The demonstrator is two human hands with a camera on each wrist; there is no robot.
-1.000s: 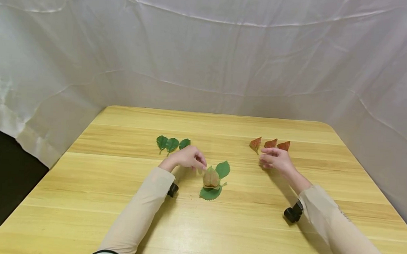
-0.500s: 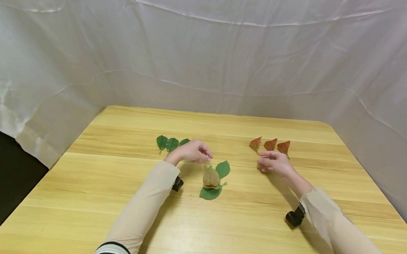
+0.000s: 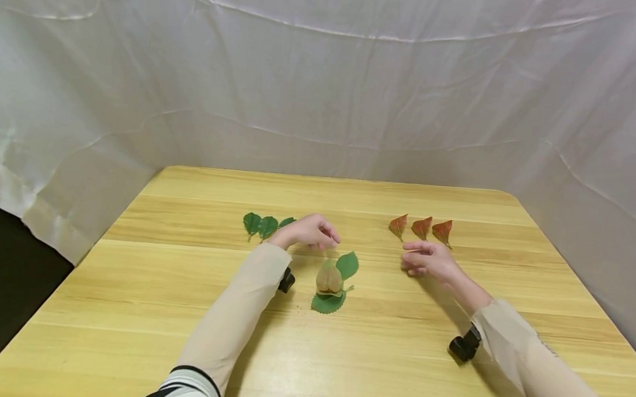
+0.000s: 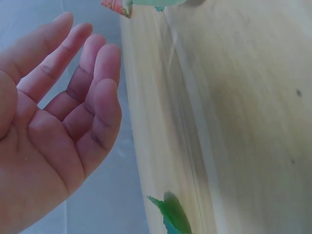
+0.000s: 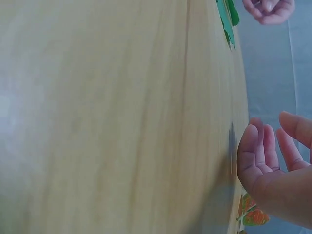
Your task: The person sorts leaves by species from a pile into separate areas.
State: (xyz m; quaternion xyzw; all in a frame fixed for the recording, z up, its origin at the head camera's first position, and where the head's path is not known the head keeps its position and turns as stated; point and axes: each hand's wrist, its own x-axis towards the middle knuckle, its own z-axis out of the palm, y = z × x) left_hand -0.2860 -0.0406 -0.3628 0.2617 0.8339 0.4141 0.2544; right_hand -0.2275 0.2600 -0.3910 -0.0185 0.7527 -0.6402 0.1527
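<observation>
My left hand [image 3: 313,230] hovers just behind a small tan, ribbed, bulb-like piece [image 3: 328,278] in the middle of the table. Its fingers are loosely bent, and the left wrist view shows nothing in the palm [image 4: 44,146]. Green toothed leaves lie about the tan piece, one leaf [image 3: 347,265] behind it to the right and another leaf [image 3: 328,304] under its front. My right hand [image 3: 431,262] hangs just in front of the red leaves, its relaxed fingers [image 5: 249,146] holding nothing.
A row of green leaves [image 3: 268,226] lies at the back left, its right end partly covered by my left hand. Three red leaves [image 3: 421,227] lie in a row at the back right. A pale cloth [image 3: 353,94] hangs behind the wooden table [image 3: 109,308].
My left hand has moved away from the tan piece, back and to the right. My right hand has drawn slightly toward me from the red leaves. The leaves have stayed in place.
</observation>
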